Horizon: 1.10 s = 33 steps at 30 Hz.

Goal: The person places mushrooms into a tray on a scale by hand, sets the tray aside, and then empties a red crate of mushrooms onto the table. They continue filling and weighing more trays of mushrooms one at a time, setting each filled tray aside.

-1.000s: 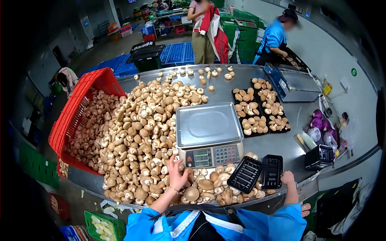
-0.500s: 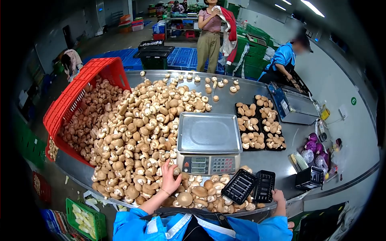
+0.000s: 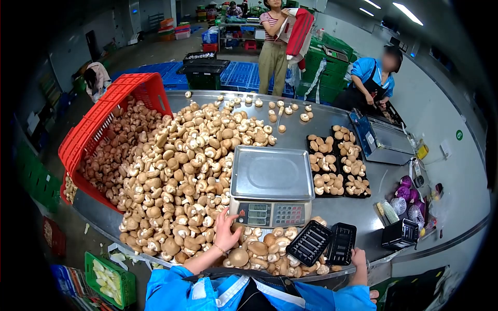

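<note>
My left hand [image 3: 226, 231] is over the shiitake mushrooms [image 3: 176, 192] by the front left corner of a digital scale [image 3: 272, 173]. Its fingers are spread and nothing is clearly held. The scale's metal pan carries nothing. My right hand [image 3: 359, 257] is curled at the lower right edge of an unfilled black plastic tray [image 3: 341, 243]; its fingertips are partly hidden. Another black tray [image 3: 309, 242] leans beside it on loose mushrooms. Between the scale and my body lie more mushrooms [image 3: 258, 249].
A tipped red crate [image 3: 111, 109] spills mushrooms at the left. Trays filled with mushrooms [image 3: 326, 165] stand right of the scale, near a wrapping machine [image 3: 384, 137]. A co-worker in blue [image 3: 368, 78] stands at the far right; another person [image 3: 273, 46] stands behind the table.
My left hand has moved slightly down and its fingers point more upward. My right hand stays by the tray. The co-worker in blue has turned, and the standing person has lifted the red-and-white garment.
</note>
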Motion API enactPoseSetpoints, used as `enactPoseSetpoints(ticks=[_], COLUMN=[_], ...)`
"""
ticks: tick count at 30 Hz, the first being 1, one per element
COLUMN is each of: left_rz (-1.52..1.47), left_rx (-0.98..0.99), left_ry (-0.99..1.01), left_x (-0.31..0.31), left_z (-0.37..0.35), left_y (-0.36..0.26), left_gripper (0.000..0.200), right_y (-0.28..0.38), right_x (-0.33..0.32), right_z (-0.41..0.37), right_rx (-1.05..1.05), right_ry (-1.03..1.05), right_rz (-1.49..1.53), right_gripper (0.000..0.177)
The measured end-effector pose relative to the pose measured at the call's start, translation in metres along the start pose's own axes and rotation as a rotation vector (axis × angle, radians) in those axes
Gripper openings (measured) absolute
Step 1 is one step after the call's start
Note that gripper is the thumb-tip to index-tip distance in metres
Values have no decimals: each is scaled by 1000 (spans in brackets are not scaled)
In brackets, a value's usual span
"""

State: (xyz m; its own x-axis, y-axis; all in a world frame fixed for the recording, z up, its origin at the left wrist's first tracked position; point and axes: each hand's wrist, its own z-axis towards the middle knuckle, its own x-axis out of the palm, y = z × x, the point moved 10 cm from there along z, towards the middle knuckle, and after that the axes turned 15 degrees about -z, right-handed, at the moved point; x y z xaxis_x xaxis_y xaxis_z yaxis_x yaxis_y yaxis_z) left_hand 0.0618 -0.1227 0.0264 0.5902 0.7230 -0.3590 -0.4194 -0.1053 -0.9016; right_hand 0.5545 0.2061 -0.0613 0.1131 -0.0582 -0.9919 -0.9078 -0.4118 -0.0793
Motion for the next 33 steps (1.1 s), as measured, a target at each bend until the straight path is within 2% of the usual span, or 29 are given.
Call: enactPoseSetpoints(ticks=[3,12,15,18,20,22,23,24,25,27,28,29,30,31,33], left_rz=[-19,-77,-113,-153,-193,-350,-487,-704,-872,-993,-1037,-1081,-1071,-1069,-677], left_rx=[-29,-82,-90,-78,-123,-174,-202,-255,-370,-478,-484,-492,-488,-521,-259], left_ry=[-7,-10,-27,-62,-82,-53,-17,79,248,496,572,650,673,596,426], left_x=[2,5,3,-2,-4,-1,6,25,49,80,96,110,114,108,84], left_z=[0,0,2,1,0,1,3,2,-1,-11,-17,-27,-31,-31,-22], left_y=[5,15,13,14,20,19,16,21,17,-5,-9,-13,-17,-27,-17], left_gripper=[38,36,36,35,35,36,37,41,51,63,67,71,81,69,48], right_y=[1,7,10,15,-3,-13,-2,17,49,122,168,201,241,276,329], right_x=[4,1,-7,-31,-61,-68,-83,-97,-115,-143,-151,-139,-139,-135,-127], right_z=[1,-4,-3,-9,-8,0,0,2,1,-1,-6,-3,-10,-16,-22], right_rx=[-48,40,65,-47,101,120,157,109,76,0,-60,-200,-240,-291,-491], right_ry=[-25,47,14,-64,-135,-131,-90,-81,-33,-10,15,16,79,87,44], right_rz=[-66,-235,-258,-335,194,550,684,750,798,744,823,751,733,819,730], right_gripper=[21,23,27,25,23,25,25,26,25,23,21,22,25,29,23])
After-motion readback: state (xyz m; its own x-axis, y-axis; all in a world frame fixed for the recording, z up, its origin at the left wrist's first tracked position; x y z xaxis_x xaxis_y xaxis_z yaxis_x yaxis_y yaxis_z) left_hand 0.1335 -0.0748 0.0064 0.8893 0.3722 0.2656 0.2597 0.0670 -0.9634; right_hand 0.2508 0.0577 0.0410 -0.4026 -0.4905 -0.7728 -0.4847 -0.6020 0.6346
